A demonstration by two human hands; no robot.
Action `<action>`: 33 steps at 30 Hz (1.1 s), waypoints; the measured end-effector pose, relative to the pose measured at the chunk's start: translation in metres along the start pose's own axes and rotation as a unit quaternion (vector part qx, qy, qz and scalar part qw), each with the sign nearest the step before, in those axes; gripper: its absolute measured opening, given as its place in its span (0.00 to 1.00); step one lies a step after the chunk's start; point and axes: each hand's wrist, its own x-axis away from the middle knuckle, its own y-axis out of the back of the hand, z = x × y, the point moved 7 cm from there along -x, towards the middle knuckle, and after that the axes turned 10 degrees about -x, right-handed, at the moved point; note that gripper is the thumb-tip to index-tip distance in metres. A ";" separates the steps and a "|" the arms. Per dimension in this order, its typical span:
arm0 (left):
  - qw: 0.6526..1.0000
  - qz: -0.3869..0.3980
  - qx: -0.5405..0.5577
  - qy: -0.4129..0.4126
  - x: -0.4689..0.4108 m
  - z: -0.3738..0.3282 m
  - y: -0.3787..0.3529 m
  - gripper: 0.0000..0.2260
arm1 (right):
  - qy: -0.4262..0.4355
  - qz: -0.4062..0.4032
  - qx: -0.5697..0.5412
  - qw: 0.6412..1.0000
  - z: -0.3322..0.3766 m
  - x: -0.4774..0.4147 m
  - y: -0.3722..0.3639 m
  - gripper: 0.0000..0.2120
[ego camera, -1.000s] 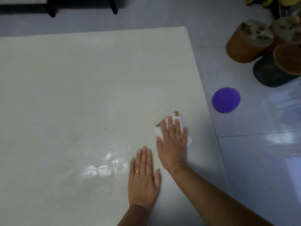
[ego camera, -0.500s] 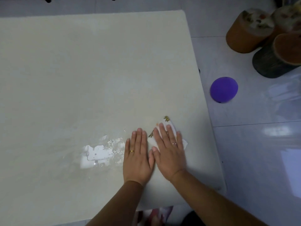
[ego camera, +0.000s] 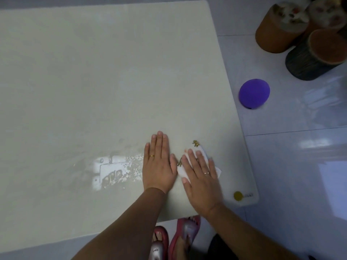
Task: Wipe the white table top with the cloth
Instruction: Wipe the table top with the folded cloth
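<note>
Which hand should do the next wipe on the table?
Probably the right hand: it lies flat on the cloth near the table corner. The left hand rests bare on the top beside it, with no cloth under it.

— What carries everything here?

— A pale, off-white counter point(ego camera: 93, 72), glossy enough to throw back a bright patch of light near its front edge.

— And what lies right on it?

— A small white cloth point(ego camera: 183, 170) with little gold figures printed on it, near the front right corner. The right hand point(ego camera: 201, 180) lies flat on top of it; the left hand point(ego camera: 158, 166) rests palm down on the bare surface just beside. A round yellow sticker point(ego camera: 237, 195) sits at the very corner.

— Beyond the edge?

— Shiny tiled floor point(ego camera: 291, 166), with a purple ball point(ego camera: 253, 93) on it (near the counter's right side) and three round stools point(ego camera: 276, 32) further back.
</note>
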 end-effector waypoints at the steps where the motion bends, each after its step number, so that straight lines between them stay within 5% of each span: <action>1: 1.000 -0.002 0.003 -0.001 0.000 0.000 0.000 0.27 | 0.048 0.013 0.018 0.999 -0.010 0.005 0.001 0.28; 3: 1.000 -0.003 0.004 -0.003 0.001 0.000 0.001 0.27 | 0.062 0.010 0.031 0.998 -0.042 0.013 0.007 0.28; 8: 1.000 -0.003 0.001 0.001 0.002 -0.001 0.000 0.27 | -0.222 -0.089 -0.041 0.970 -0.081 0.032 0.018 0.28; 10: 1.000 -0.003 -0.004 -0.001 0.002 -0.001 -0.001 0.27 | -0.261 -0.109 -0.041 0.958 -0.057 0.039 0.013 0.28; 15: 1.000 -0.006 -0.016 -0.003 0.002 -0.002 -0.001 0.28 | 0.005 -0.010 0.006 1.000 -0.032 0.068 -0.003 0.28; 17: 1.000 -0.010 -0.012 0.002 0.002 -0.003 0.002 0.28 | 0.041 -0.011 0.024 0.999 -0.060 0.073 0.004 0.28; 22: 1.000 -0.015 0.013 -0.016 -0.015 -0.033 0.007 0.28 | -0.168 -0.061 -0.024 0.984 -0.102 0.058 0.017 0.27; 25: 1.000 -0.013 -0.001 -0.020 -0.024 -0.049 0.002 0.28 | -0.340 -0.147 -0.081 0.925 -0.092 0.043 0.019 0.28; 27: 1.000 -0.007 -0.017 -0.020 -0.023 -0.051 -0.005 0.29 | -0.379 -0.153 -0.111 0.906 -0.080 0.029 0.016 0.29; 31: 1.000 -0.011 -0.021 -0.015 -0.023 -0.051 -0.004 0.28 | -0.147 -0.057 -0.045 0.986 -0.071 0.002 0.015 0.28; 33: 1.000 -0.007 -0.017 -0.016 -0.024 -0.051 -0.004 0.28 | -0.068 -0.036 -0.021 0.997 -0.091 -0.013 0.024 0.28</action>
